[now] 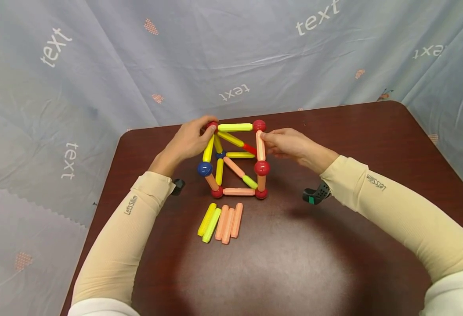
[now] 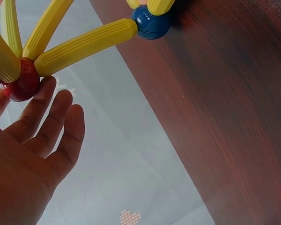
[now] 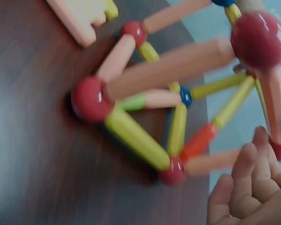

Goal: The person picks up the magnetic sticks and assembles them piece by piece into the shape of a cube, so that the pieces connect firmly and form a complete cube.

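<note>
Nearest the camera come the beige sleeves (image 1: 397, 210), reaching in over the table (image 1: 294, 254). Between them, well back from the picture's lower edge, five loose sticks (image 1: 226, 224) lie side by side, two yellowish and three pink. Just beyond stands the ball-and-stick frame (image 1: 238, 192), toward the table's far edge and closer to its far left corner than its far right.

The left hand (image 1: 188, 140) pinches the top far-left red ball (image 2: 21, 85), its remaining fingers lightly spread. The right hand (image 1: 294, 145) has thumb and fingers narrowed on the top right pink stick (image 1: 261, 147), near its far end.

No stick spans the top near side, between the blue ball (image 1: 205, 169) and the near right red ball (image 1: 262, 168), so an uneven pull by the hands could splay or twist the top and pop a joint. Each diagonal seems to be two pieces set end to end; racking the frame might part them midway. The black strap (image 1: 314, 194) hanging below the right wrist could also catch a corner if that arm drops leftward.
</note>
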Demonstrator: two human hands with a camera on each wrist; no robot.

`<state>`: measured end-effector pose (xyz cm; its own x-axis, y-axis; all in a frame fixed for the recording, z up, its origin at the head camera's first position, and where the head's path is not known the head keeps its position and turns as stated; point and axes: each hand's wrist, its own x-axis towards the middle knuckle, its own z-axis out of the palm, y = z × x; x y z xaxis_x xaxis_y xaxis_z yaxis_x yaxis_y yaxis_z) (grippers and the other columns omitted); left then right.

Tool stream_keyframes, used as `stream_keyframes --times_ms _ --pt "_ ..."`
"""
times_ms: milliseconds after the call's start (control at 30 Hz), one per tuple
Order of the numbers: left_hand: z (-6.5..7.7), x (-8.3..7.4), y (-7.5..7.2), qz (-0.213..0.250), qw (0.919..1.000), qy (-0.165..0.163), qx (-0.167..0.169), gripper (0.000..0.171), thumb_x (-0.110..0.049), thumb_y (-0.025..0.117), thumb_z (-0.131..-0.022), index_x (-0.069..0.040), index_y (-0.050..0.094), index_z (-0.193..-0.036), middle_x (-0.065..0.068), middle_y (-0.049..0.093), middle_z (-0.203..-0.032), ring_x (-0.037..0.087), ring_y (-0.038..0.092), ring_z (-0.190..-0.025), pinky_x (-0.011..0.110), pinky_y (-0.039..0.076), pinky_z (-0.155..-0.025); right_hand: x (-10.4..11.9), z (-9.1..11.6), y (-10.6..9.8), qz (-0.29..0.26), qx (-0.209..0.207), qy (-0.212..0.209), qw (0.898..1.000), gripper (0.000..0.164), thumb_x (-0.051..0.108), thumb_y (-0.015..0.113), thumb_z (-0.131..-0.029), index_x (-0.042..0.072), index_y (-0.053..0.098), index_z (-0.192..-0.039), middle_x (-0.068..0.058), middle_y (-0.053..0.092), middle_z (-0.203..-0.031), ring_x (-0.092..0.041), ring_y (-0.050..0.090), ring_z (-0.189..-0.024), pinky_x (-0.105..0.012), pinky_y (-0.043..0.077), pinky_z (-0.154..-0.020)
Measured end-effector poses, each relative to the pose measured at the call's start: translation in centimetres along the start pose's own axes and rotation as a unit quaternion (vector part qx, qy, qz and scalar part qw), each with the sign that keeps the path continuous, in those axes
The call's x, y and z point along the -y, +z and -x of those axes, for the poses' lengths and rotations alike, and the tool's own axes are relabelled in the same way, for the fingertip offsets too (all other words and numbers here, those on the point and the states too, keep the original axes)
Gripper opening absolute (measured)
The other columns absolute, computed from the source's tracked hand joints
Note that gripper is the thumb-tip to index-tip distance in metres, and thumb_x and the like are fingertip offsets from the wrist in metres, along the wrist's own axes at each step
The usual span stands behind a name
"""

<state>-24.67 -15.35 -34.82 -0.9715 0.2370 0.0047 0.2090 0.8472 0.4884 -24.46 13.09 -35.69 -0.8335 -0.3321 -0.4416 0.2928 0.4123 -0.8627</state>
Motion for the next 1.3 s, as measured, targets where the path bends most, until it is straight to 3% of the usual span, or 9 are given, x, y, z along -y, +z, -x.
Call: stream_keyframes --times_ms 233,433,667,800,900,1067,1167,1300 --pt "0.0 0.0 0.5 0.012 0.9999 0.001 -0.003 0.041 -0.037 0.044 -0.109 -0.020 0.052 -0.146 0.012 0.066 -0.122 0.029 0.061 -0.102 0.044 0.050 -0.088 -1.9 1.8 -5.8 0.111 -0.013 -0.026 0.993 0.054 0.046 0.050 -0.106 0.007 0.050 -0.143 -0.017 0.056 -0.145 -0.033 0.053 -0.133 -0.051 0.040 -0.117" --pt "-0.1 0.2 0.2 0.018 0.9998 0.000 -0.002 0.042 -0.037 0.044 -0.109 -0.020 0.051 -0.147 0.013 0.065 -0.125 0.030 0.061 -0.108 0.046 0.050 -0.091 -5.4 3.7 -11.4 0.173 -0.040 -0.018 0.984 0.060 0.051 0.044 -0.106 0.005 0.048 -0.144 -0.021 0.052 -0.148 -0.035 0.052 -0.131 -0.054 0.039 -0.114" --pt "-0.1 0.4 0.4 0.023 0.9997 0.000 -0.007 0.042 -0.038 0.044 -0.109 -0.021 0.051 -0.146 0.013 0.065 -0.127 0.031 0.061 -0.110 0.047 0.050 -0.094 -10.0 4.6 -14.4 0.235 -0.040 0.012 0.971 0.068 0.057 0.045 -0.104 0.000 0.049 -0.142 -0.027 0.052 -0.144 -0.041 0.053 -0.128 -0.059 0.043 -0.107" --pt "-0.1 0.3 0.6 0.027 0.9996 0.002 -0.008 0.041 -0.037 0.044 -0.109 -0.020 0.052 -0.145 0.013 0.065 -0.126 0.031 0.061 -0.110 0.048 0.050 -0.095 -11.1 5.1 -14.0 0.286 -0.049 0.002 0.957 0.058 0.048 0.047 -0.106 0.000 0.054 -0.137 -0.027 0.057 -0.136 -0.041 0.056 -0.120 -0.053 0.050 -0.094" --pt "-0.2 0.3 0.4 0.028 0.9996 -0.001 -0.009 0.041 -0.038 0.044 -0.109 -0.021 0.052 -0.145 0.012 0.064 -0.126 0.031 0.060 -0.110 0.047 0.050 -0.095 -10.4 5.0 -12.5 0.304 -0.059 -0.023 0.950 0.053 0.047 0.048 -0.106 0.003 0.057 -0.135 -0.024 0.059 -0.132 -0.036 0.056 -0.112 -0.045 0.050 -0.086" --pt "-0.1 0.4 0.3 0.032 0.9994 -0.005 -0.010 0.041 -0.038 0.044 -0.109 -0.022 0.052 -0.146 0.012 0.064 -0.127 0.031 0.060 -0.110 0.047 0.050 -0.094 -6.5 3.7 -8.9 0.294 -0.070 -0.091 0.949 0.044 0.045 0.051 -0.105 0.011 0.061 -0.132 -0.015 0.064 -0.128 -0.030 0.060 -0.112 -0.046 0.048 -0.090" --pt "0.0 0.4 0.4 0.034 0.9994 -0.008 -0.006 0.041 -0.037 0.045 -0.109 -0.022 0.051 -0.146 0.012 0.064 -0.128 0.031 0.060 -0.111 0.047 0.051 -0.094 -3.7 2.3 -6.7 0.299 -0.078 -0.134 0.942 0.041 0.042 0.053 -0.104 0.013 0.060 -0.132 -0.012 0.065 -0.127 -0.029 0.062 -0.113 -0.047 0.049 -0.094" --pt "0.0 0.2 0.6 0.036 0.9993 -0.007 -0.004 0.041 -0.037 0.045 -0.109 -0.022 0.051 -0.146 0.012 0.063 -0.128 0.030 0.060 -0.111 0.047 0.051 -0.094 -0.6 0.3 -4.2 0.316 -0.083 -0.169 0.930 0.048 0.041 0.055 -0.103 0.012 0.055 -0.141 -0.010 0.062 -0.135 -0.027 0.060 -0.121 -0.048 0.048 -0.103"
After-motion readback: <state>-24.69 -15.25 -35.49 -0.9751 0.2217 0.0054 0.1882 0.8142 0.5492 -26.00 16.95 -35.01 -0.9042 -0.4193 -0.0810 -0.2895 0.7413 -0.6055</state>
